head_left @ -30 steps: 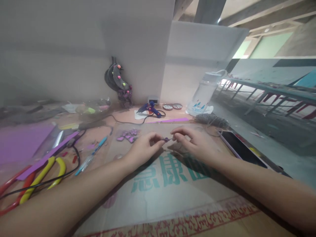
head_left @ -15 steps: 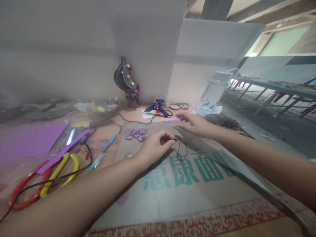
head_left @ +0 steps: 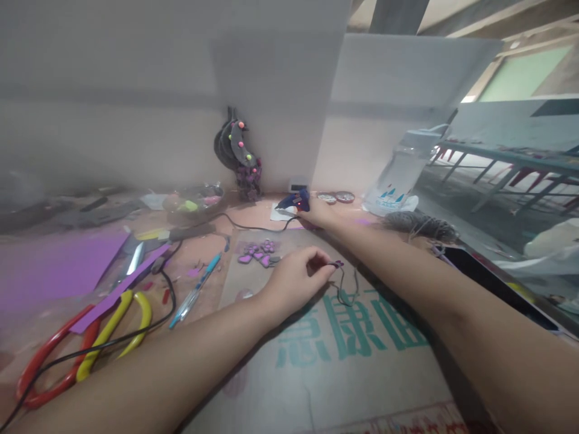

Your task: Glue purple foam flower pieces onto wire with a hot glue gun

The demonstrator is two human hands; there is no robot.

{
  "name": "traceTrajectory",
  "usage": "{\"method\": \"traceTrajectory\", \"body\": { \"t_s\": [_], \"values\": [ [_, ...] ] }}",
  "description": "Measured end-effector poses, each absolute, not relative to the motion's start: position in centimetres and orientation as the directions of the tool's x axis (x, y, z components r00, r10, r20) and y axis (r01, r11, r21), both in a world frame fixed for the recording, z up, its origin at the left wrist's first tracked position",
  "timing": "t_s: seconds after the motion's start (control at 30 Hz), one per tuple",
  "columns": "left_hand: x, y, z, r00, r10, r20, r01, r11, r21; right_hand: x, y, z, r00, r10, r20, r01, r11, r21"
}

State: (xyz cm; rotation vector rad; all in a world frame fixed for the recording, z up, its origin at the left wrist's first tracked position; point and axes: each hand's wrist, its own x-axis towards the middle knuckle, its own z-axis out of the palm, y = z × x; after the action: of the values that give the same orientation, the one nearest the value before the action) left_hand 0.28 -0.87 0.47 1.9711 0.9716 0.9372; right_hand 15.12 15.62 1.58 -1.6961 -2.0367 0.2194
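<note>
Between the thumb and fingers of my left hand point(head_left: 298, 277) is a small purple piece point(head_left: 337, 264) edged with dark cord. The loose grey cord point(head_left: 344, 292) trails from it over the printed cardboard point(head_left: 271, 386). My right hand point(head_left: 316, 214) reaches to the back of the table, its fingers wrapped round the handle of a blue glue gun point(head_left: 295, 200) with a small red light. The nozzle points left above a white pad point(head_left: 283, 212). Left of my left hand lie several purple heart-like pieces with grey outlines point(head_left: 257, 253).
Red-handled scissors point(head_left: 34, 374), yellow-handled scissors point(head_left: 88, 358), a blue pen point(head_left: 196, 289) and purple sheets point(head_left: 81, 253) lie left. A black cable crosses the scissors. At right stand a water bottle point(head_left: 398, 175) and grey yarn point(head_left: 418, 224). A decorated grey crescent point(head_left: 233, 144) stands behind.
My right hand has moved left and away from me, from above the cardboard onto the glue gun, and closed round it. My left hand keeps its pinch. The view has shifted slightly.
</note>
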Motion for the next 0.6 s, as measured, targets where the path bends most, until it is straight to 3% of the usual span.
{"method": "traceTrajectory", "body": {
  "t_s": [0.13, 0.3, 0.6],
  "values": [
    [0.3, -0.8, 0.4, 0.456, 0.838, 0.301, 0.317, -0.469, 0.824, 17.1, 15.0, 1.5, -0.058, 0.959, 0.279, 0.873, 0.184, -0.451],
    [0.3, -0.9, 0.3, 0.452, 0.838, 0.305, 0.330, -0.475, 0.816, 19.1, 13.5, 2.8, -0.003, 0.947, 0.320, 0.767, 0.207, -0.608],
    [0.2, -0.6, 0.2, 0.451, 0.851, 0.271, 0.283, -0.424, 0.860, 21.7, 5.1, 4.2, -0.114, 0.940, 0.321, 0.459, 0.336, -0.823]
  ]
}}
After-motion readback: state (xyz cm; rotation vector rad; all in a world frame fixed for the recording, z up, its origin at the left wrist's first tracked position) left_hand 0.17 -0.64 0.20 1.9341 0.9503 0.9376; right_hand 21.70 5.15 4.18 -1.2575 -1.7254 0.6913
